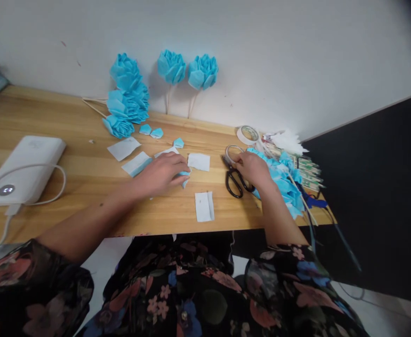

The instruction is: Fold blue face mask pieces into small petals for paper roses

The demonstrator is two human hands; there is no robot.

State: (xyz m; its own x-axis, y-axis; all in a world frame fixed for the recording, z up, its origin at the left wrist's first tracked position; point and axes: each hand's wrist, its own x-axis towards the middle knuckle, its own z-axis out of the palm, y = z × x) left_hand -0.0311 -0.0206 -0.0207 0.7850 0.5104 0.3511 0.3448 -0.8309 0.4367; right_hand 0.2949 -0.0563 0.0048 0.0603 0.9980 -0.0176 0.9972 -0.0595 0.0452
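Note:
My left hand [166, 172] is low over the middle of the table, fingers bent together on a small blue paper petal [185, 181]. White-backed paper pieces lie around it: one paper rectangle [199, 162] to its right, another [204, 207] nearer the table edge, and a half-blue piece [137, 164] by the wrist. To the right, my right hand [253, 168] pinches the rim of a narrow roll of tape [229, 150]. Black-handled scissors [234, 183] lie under and beside that hand, their handles partly covered. Several small blue petals [157, 133] rest farther back.
Blue paper flowers [126, 100] on sticks are piled at the back left; two more flowers [203, 72] lean on the wall. A wide tape roll [247, 135], crumpled blue paper [284, 185] and green-white packets [309, 172] crowd the right end. A white power bank [26, 164] with cable lies left.

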